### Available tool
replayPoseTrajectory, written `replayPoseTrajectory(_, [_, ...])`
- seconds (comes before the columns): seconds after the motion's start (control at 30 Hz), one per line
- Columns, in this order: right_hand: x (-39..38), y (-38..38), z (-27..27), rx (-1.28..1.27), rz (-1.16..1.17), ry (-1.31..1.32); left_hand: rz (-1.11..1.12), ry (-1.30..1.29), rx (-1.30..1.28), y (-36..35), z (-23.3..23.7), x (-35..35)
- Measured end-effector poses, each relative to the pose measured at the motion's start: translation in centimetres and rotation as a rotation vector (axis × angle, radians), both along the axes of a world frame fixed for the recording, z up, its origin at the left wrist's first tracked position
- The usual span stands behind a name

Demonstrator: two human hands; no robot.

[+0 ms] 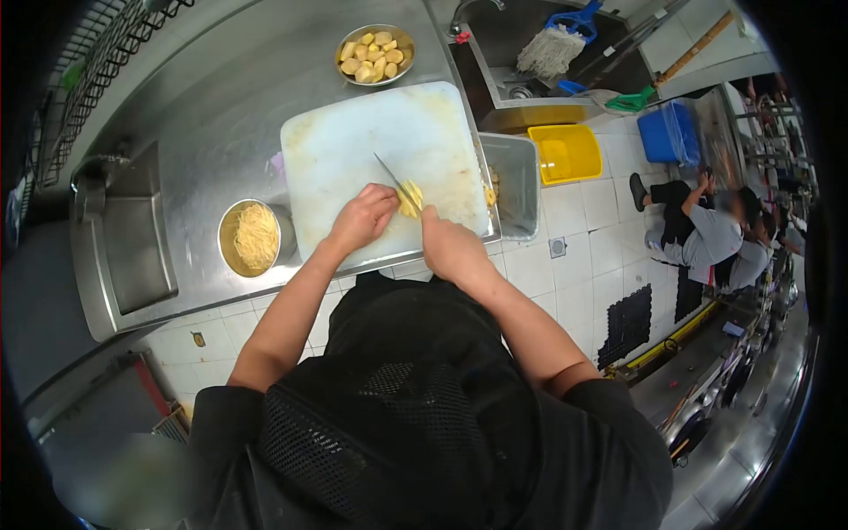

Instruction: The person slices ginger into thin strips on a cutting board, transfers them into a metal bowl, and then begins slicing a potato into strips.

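On the white cutting board (353,132) lies a small pile of yellow strips (409,196), with the blade of a knife (389,170) across it. My right hand (449,243) is closed around the knife's handle, which it mostly hides. Just left of the pile, my left hand (364,216) rests on the board with its fingers curled together; whether it holds a piece is too small to tell. A metal bowl (339,64) of peeled yellow pieces stands beyond the board. Left of the board is a metal container (228,256) filled with thin pale yellow shreds (255,237).
A grey bin (521,190) stands against the counter's right edge, beside a yellow tub (570,155) on the floor. Sinks are at left (141,238) and upper right, the latter holding a mop (551,53). People (715,234) sit farther right near a blue bin (662,137).
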State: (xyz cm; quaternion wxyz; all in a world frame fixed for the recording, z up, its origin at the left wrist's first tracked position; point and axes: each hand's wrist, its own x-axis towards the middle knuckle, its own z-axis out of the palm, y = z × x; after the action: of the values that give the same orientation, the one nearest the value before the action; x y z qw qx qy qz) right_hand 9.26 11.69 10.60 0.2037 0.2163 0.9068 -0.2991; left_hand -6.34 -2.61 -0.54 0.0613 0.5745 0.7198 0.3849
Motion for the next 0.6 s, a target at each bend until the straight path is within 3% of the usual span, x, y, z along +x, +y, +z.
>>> replayPoseTrajectory(0.3, [0.4,-1.1,-1.6,0.073,0.004,-0.108,-0.095,0.116,-0.046,0.3,-0.2,-0.2])
replayPoseTrajectory(0.37, [-1.0,-0.3,-4.2,0.089,0.001,0.07,-0.141,0.13,-0.04,0.4,-0.6,-0.6])
replayPoseTrajectory(0.5, [-0.4,-0.5,-2.2,0.092,0.017,0.039,-0.123,0.124,-0.029,0.4,-1.0,-0.5])
replayPoseTrajectory(0.6, [-0.3,-1.1,-5.4,0.086,-0.036,0.09,-0.103,0.132,-0.028,0.5,-1.3,-0.4])
